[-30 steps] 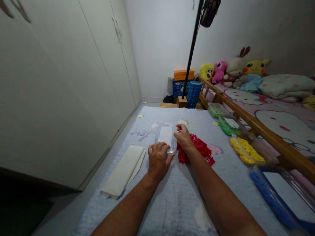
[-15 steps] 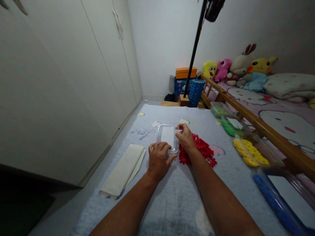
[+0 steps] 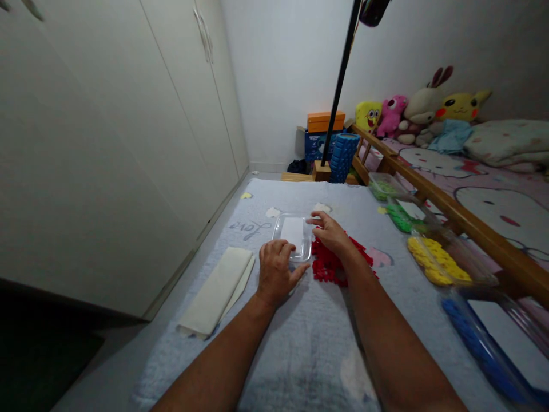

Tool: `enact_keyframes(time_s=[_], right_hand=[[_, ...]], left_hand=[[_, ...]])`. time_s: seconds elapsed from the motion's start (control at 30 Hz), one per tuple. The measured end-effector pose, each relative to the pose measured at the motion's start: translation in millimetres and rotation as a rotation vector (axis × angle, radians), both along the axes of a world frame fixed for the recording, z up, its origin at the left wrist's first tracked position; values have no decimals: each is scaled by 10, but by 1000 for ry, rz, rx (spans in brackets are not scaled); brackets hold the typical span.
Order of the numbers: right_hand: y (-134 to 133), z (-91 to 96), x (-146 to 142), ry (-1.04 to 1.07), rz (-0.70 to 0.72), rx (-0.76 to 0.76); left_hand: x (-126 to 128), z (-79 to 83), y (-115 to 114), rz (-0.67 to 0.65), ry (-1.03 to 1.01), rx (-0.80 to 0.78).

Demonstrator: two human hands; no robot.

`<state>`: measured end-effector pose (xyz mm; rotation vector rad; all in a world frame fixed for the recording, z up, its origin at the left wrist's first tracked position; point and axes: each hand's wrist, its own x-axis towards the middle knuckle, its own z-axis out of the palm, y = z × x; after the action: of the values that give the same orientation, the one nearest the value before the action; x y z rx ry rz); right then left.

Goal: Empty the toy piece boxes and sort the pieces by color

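A clear plastic container (image 3: 305,253) with a white label (image 3: 293,230) rests on the pale blue bedspread in front of me. My left hand (image 3: 275,268) grips its near-left side, fingers bent over the edge and thumb stretched along the front. At the far-right corner is my right hand (image 3: 328,230), its fingers apart; the fingertips are at the rim, and I cannot tell whether they touch it. A pile of red interlocking plastic pieces (image 3: 328,266) lies right of the container, partly hidden under my right wrist and forearm.
A folded cream cloth (image 3: 218,289) lies to the left. Along the wooden bed rail (image 3: 463,217) stand clear boxes of light green pieces (image 3: 384,187), green pieces (image 3: 403,218), yellow pieces (image 3: 435,260) and blue pieces (image 3: 476,337). Beyond the far edge are a black pole (image 3: 338,86) and a blue roller (image 3: 343,157).
My right hand has loosened from a pinch at the container's right rim, its fingers spreading and shifting slightly right. My left hand stays on the container. The view has tilted slightly.
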<state>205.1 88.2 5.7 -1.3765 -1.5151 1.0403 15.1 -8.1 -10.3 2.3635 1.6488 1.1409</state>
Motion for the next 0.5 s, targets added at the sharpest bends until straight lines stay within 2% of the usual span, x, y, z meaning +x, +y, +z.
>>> enact_keyframes(time_s=[0.2, 0.5], right_hand=[[-20, 20, 73, 43, 78, -6], [-18, 42, 102, 9, 108, -13]], left_hand=[[-15, 17, -4, -7, 13, 8], [-26, 2, 33, 5, 11, 37]])
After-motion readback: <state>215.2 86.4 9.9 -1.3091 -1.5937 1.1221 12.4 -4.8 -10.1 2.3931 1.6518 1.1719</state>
